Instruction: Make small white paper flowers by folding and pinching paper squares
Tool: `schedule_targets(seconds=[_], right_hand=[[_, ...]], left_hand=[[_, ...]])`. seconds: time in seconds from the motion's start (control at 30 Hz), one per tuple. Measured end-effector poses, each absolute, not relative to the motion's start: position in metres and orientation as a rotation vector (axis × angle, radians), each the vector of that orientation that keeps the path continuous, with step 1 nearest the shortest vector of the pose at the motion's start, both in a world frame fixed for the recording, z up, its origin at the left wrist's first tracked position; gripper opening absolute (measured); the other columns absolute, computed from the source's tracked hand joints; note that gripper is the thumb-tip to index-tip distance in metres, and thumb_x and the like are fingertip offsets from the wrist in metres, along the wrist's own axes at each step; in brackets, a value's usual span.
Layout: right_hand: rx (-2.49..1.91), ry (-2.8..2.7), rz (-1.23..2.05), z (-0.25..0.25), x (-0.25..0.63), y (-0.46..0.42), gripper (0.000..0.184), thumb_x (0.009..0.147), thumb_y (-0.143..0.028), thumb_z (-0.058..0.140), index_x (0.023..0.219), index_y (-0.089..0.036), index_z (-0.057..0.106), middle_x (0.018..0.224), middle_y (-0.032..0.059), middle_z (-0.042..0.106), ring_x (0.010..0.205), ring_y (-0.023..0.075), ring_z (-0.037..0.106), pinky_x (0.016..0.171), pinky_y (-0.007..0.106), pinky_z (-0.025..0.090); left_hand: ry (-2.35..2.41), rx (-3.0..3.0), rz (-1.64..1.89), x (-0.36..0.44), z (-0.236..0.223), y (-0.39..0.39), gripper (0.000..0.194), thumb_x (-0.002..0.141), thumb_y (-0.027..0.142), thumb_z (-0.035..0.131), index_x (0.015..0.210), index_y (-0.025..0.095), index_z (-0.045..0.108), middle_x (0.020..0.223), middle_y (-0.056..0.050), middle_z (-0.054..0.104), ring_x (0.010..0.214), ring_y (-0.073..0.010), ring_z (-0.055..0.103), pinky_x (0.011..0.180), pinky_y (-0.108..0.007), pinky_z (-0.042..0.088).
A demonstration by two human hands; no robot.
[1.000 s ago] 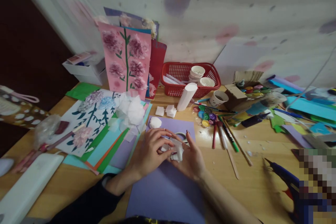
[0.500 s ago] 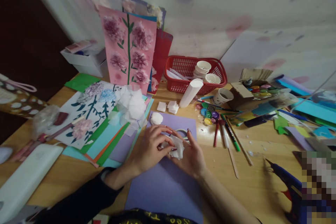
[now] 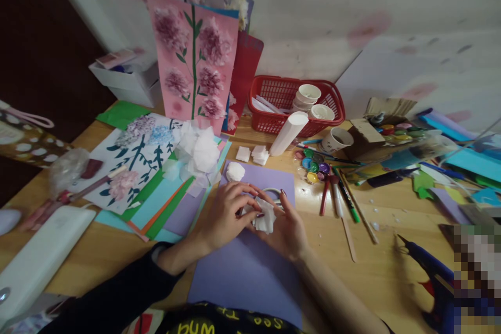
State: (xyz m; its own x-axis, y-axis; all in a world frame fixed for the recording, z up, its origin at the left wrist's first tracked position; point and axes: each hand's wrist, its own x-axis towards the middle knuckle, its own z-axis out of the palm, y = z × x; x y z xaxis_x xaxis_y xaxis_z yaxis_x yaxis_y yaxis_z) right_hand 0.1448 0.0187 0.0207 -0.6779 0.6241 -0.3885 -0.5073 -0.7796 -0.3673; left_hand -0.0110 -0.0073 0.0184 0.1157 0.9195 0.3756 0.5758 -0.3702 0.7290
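A crumpled piece of white tissue paper is held between my two hands above the purple sheet. My left hand pinches its folds between thumb and fingertips. Under and behind it, my right hand cradles the paper against its fingers, the thumb raised away. A round white paper puff sits on the sheet just beyond my left hand. Behind my fingers lies a pale ring-shaped thing, partly hidden, so I cannot tell its kind. Farther back are small stacks of white paper squares.
A white roll leans by the red basket with paper cups. Paint pots, brushes and a marker lie to the right, with a glue gun nearer. Left are coloured sheets, loose tissue and a pink flower picture.
The tissue paper has turned slightly and stands more gathered between my fingers. Both hands stay at nearly the same spot. The view has tipped slightly downward.
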Motion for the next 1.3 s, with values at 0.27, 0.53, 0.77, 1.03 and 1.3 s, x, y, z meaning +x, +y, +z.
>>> schedule_targets(seconds=[0.27,0.53,0.77,1.03,1.3], right_hand=[[-0.616,-0.333,2.378,0.023,0.145,0.021,0.041,0.085,-0.051,0.061,0.111,-0.019,0.066,0.097,0.0064,0.074,0.092,0.0232,0.069,0.081,0.039,0.054],[-0.642,-0.3,2.385,0.02,0.147,0.02,0.042,0.081,-0.052,0.065,0.11,-0.021,0.066,0.091,0.0032,0.074,0.083,0.0195,0.07,0.077,0.034,0.054],[-0.698,-0.314,2.389,0.022,0.147,0.019,0.042,0.079,-0.053,0.068,0.107,-0.021,0.067,0.085,0.0008,0.073,0.073,0.0169,0.067,0.071,0.031,0.053],[-0.662,-0.339,2.388,0.021,0.145,0.02,0.041,0.081,-0.053,0.064,0.106,-0.021,0.067,0.091,0.0044,0.074,0.085,0.0231,0.068,0.072,0.036,0.054],[-0.686,-0.502,2.226,0.016,0.145,0.019,0.029,0.07,-0.023,0.078,0.096,-0.017,0.066,0.067,-0.0025,0.057,0.05,0.0068,0.044,0.046,0.018,0.038]], left_hand=[[1.427,1.884,1.236,-0.013,0.018,-0.009,0.011,0.086,0.009,0.058,0.084,0.019,0.059,0.106,-0.007,0.067,0.11,-0.0224,0.059,0.093,-0.04,0.047],[1.434,1.981,1.147,-0.015,0.018,-0.008,0.008,0.083,0.016,0.068,0.089,0.022,0.065,0.112,-0.005,0.066,0.114,-0.0241,0.056,0.098,-0.044,0.044],[1.427,2.022,1.083,-0.013,0.017,-0.008,0.011,0.083,0.011,0.066,0.081,0.022,0.062,0.113,-0.005,0.066,0.116,-0.0244,0.056,0.1,-0.046,0.043],[1.334,1.85,1.242,-0.015,0.015,-0.01,0.01,0.091,0.012,0.052,0.087,0.021,0.056,0.106,-0.006,0.067,0.112,-0.0214,0.059,0.097,-0.039,0.045],[1.45,1.346,1.497,-0.017,-0.001,-0.005,0.015,0.084,0.024,0.065,0.096,0.019,0.058,0.091,-0.004,0.067,0.088,-0.0164,0.066,0.084,-0.029,0.054]])
